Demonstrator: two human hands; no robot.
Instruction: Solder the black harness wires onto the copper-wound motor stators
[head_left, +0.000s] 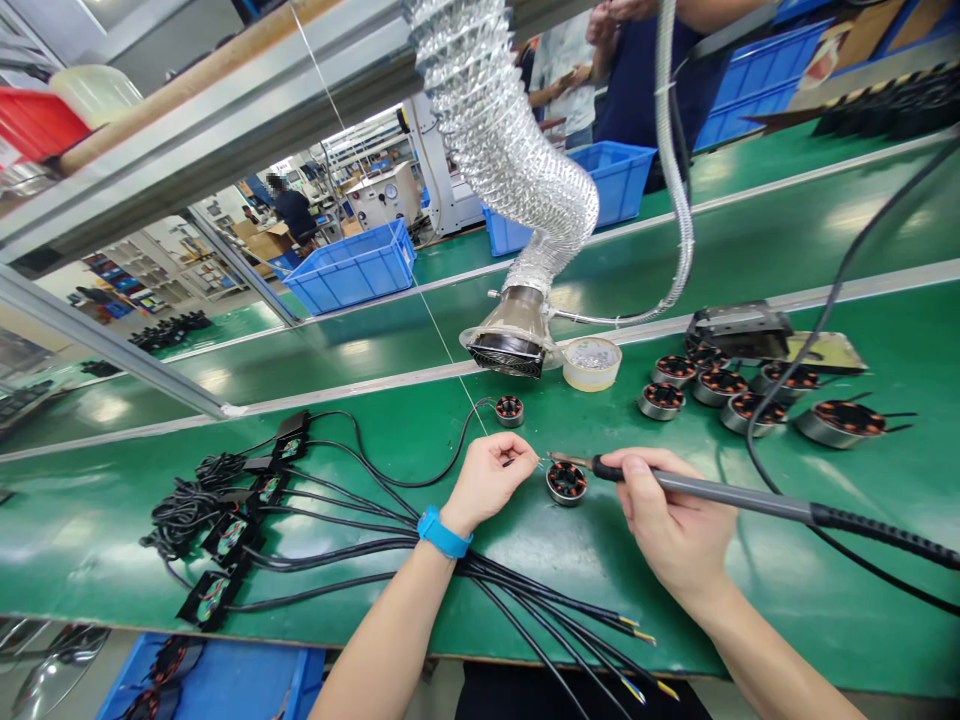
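My right hand [675, 530] is closed round the black and grey handle of a soldering iron [720, 491], whose tip points left over a round motor stator [567, 482] with copper windings. Left of that stator, my left hand [491, 478] pinches something thin, with fine wire ends showing at the fingertips near the iron's tip. A thin strand of solder [442, 335] runs down from above to this hand. The wrist wears a blue band [443, 533]. Behind it sits another stator [509, 411] with a black cable.
Black cables [525, 580] with stripped ends cross under my left forearm from black housings [229, 537]. Several stators [720, 387] stand at the right. A fume duct [517, 330] hangs beside a round tub [592, 363]. People stand across the bench, near blue crates [352, 270].
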